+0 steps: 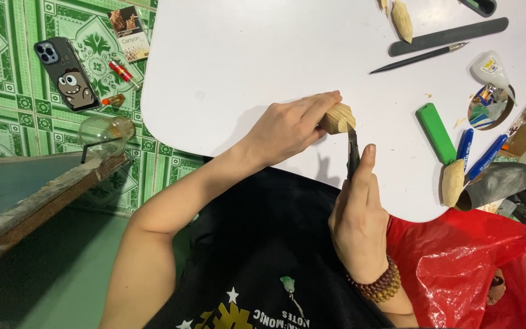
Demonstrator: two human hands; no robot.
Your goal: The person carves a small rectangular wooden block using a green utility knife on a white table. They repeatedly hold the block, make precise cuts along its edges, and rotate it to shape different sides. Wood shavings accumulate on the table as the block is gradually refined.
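My left hand point(290, 127) grips a small pale wooden block point(340, 118) at the near edge of a white table point(245, 67). My right hand point(358, 214) holds a dark carving knife point(352, 152) upright, thumb along its handle, with the blade tip touching the underside of the block. A beaded bracelet point(377, 285) circles the right wrist.
On the table lie a green lighter point(436, 132), blue-handled pliers point(476, 155), a carved wood piece point(452, 182), a long dark file point(448, 36), a thin pointed tool point(418, 58) and a glue bottle point(490, 68). A phone point(66, 74), a small box and a glass jar point(105, 133) rest on the green tiled floor. A red plastic bag point(470, 268) lies at right.
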